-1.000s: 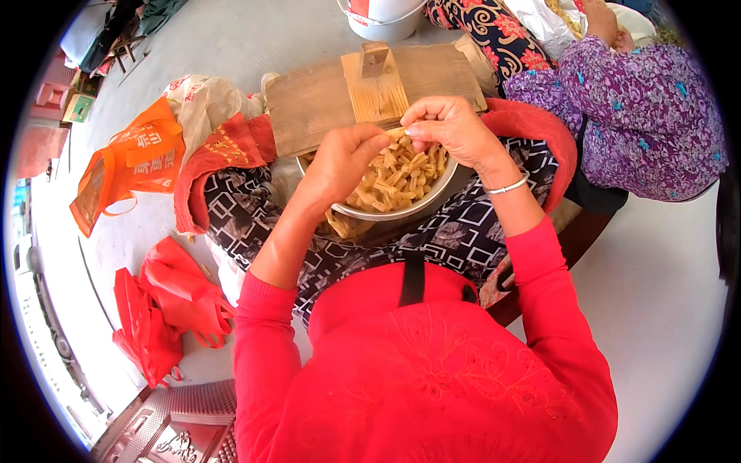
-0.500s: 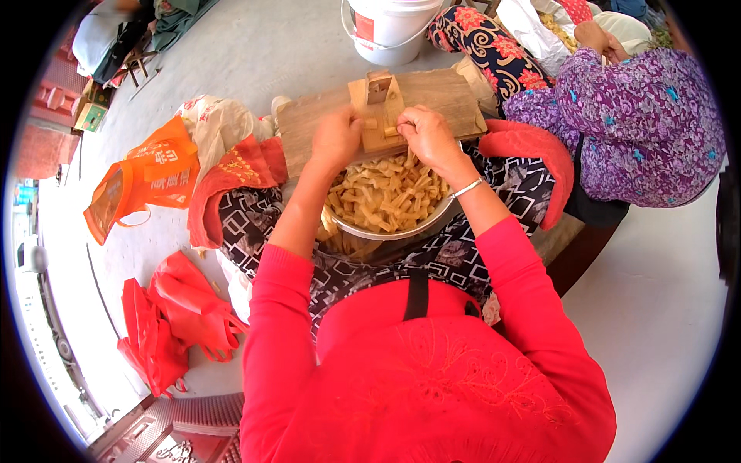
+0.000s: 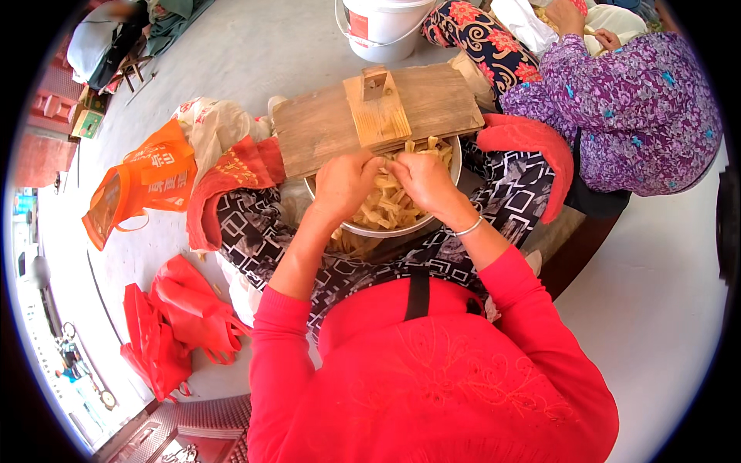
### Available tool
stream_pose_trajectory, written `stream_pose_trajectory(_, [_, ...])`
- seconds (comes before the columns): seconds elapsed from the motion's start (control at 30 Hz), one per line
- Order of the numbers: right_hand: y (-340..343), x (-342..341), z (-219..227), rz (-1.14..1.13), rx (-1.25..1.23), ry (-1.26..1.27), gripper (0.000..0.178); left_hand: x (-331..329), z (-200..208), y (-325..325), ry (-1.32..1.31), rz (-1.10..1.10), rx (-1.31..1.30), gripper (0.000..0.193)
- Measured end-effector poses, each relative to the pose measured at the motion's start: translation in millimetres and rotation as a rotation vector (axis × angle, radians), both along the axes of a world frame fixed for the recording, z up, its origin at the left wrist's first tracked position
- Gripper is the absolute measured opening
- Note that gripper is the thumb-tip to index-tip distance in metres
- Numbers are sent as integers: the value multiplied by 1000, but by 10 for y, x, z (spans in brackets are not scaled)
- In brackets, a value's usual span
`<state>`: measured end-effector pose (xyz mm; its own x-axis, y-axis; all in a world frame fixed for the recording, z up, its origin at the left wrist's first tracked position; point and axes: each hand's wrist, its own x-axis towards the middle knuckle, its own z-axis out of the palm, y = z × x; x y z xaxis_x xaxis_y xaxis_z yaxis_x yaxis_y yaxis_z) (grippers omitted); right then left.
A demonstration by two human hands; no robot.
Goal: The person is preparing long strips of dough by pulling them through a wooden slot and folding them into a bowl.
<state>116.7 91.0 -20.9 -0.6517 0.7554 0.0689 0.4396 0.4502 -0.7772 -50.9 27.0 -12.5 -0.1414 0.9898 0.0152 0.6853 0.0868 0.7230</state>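
Note:
My left hand and my right hand meet over a metal basin on my lap. It is heaped with short, pale yellow folded strips. Both sets of fingers are closed in a pinch, with the fingertips nearly touching; whatever is between them is too small or hidden to make out. Just beyond my hands, a wooden board lies across the basin's far side. On it is a narrower, lighter wooden slat with a small upright block at its far end.
A person in a purple flowered top sits close on my right. Beyond the board stands a white bucket. On the floor to my left are an orange bag and red bags. A red cloth covers my right knee.
Both hands have come down from the slat on the board to above the basin, and moved closer together. The slat is now uncovered. The neighbour's arm has shifted.

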Motion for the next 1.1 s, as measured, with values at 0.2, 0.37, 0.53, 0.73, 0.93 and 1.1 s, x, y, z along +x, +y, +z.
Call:
stream_pose_trajectory(0.2, [-431,63,397,237,-1179,488,24,82,-138,-193,-960,-32,-159,40])
stream_pose_trajectory(0.37, [-367,-80,416,-148,-622,625,18,425,190,-429,-1187,57,-26,22])
stream_pose_trajectory(0.53, [-320,-13,243,-123,282,250,11,515,58,-424,-1311,158,-99,15])
stream_pose_trajectory(0.73, [-441,195,29,-47,311,59,20,264,-359,-680,-910,9,-311,7])
stream_pose_trajectory(0.93, [-597,319,-212,43,-499,106,27,439,-73,-785,214,-46,330,26])
stream_pose_trajectory(1.1, [-549,311,-197,-19,-1402,654,21,534,-113,-692,72,-2,490,37])
